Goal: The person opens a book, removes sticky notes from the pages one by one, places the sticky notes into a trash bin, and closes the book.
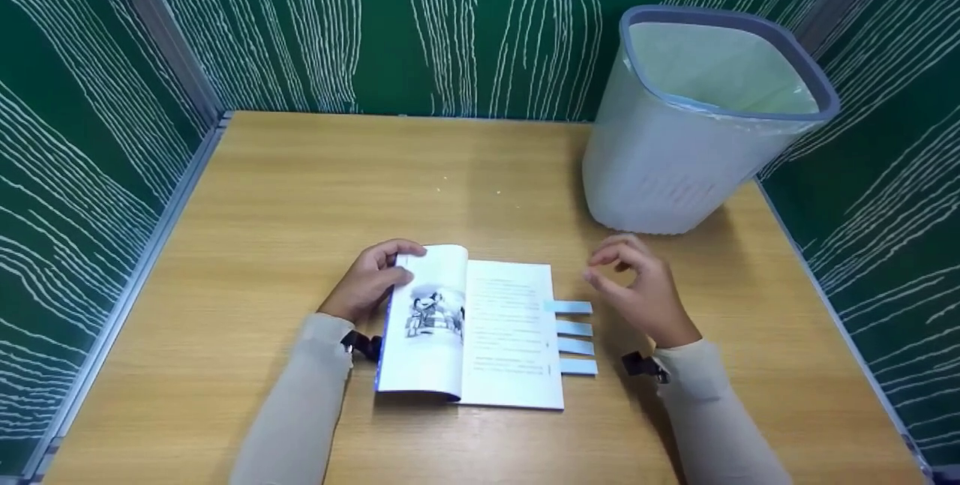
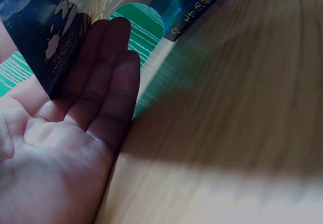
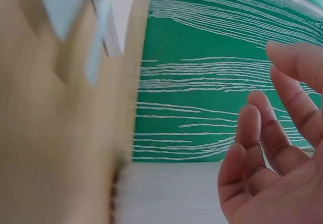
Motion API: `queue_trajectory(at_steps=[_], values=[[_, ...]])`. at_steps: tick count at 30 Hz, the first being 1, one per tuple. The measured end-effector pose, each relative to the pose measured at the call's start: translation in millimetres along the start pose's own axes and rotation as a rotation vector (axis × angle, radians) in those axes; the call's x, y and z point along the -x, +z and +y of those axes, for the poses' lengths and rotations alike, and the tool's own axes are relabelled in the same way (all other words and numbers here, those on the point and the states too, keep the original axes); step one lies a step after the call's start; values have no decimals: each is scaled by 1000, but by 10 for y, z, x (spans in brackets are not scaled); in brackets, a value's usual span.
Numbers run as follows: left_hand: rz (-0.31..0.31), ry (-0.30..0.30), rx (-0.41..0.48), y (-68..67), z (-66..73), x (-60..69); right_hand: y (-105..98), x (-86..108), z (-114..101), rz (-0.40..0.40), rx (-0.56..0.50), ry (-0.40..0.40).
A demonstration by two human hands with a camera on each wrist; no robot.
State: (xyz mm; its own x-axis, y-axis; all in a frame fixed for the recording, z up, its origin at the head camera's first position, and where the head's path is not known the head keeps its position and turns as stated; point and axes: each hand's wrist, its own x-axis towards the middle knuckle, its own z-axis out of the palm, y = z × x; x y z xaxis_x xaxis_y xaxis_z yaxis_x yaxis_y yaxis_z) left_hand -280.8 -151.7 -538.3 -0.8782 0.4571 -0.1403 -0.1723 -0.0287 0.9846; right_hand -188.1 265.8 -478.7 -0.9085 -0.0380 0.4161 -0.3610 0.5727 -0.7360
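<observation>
An open book (image 1: 510, 335) lies on the table, its left page showing a black-and-white drawing (image 1: 435, 312). My left hand (image 1: 371, 279) grips the raised left side, thumb on the page and fingers behind the dark blue cover (image 2: 30, 37). Several light blue sticky tabs (image 1: 576, 346) jut out from the right page's edge. To the right of these tabs, apart from the book, my right hand (image 1: 637, 286) hovers over the table. Its fingers are loosely bent, with nothing visible between them; the right wrist view shows the thumb apart from most fingers.
A white bin (image 1: 660, 163) with a grey rim and a pale green liner stands at the back right of the wooden table (image 1: 337, 178). Tiny white specks lie on the table beyond the book. Green panels with white lines (image 1: 382, 35) enclose the back and sides.
</observation>
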Motion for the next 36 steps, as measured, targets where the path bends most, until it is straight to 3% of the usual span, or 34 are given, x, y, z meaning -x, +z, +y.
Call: queue_trajectory(at_steps=[6,13,17,29,36], values=[[6,11,-5,-3,-10,-12,133,72,148,-112,-176,192],[7,16,-6,-5,-20,-8,218,113,357,-282,-307,222],[15,-1,-12,-1,-13,5,227,128,437,-317,-347,234],[13,-20,-25,0,0,2,237,144,510,-437,-311,326],[10,3,-20,8,6,0,231,142,543,-463,-258,311]])
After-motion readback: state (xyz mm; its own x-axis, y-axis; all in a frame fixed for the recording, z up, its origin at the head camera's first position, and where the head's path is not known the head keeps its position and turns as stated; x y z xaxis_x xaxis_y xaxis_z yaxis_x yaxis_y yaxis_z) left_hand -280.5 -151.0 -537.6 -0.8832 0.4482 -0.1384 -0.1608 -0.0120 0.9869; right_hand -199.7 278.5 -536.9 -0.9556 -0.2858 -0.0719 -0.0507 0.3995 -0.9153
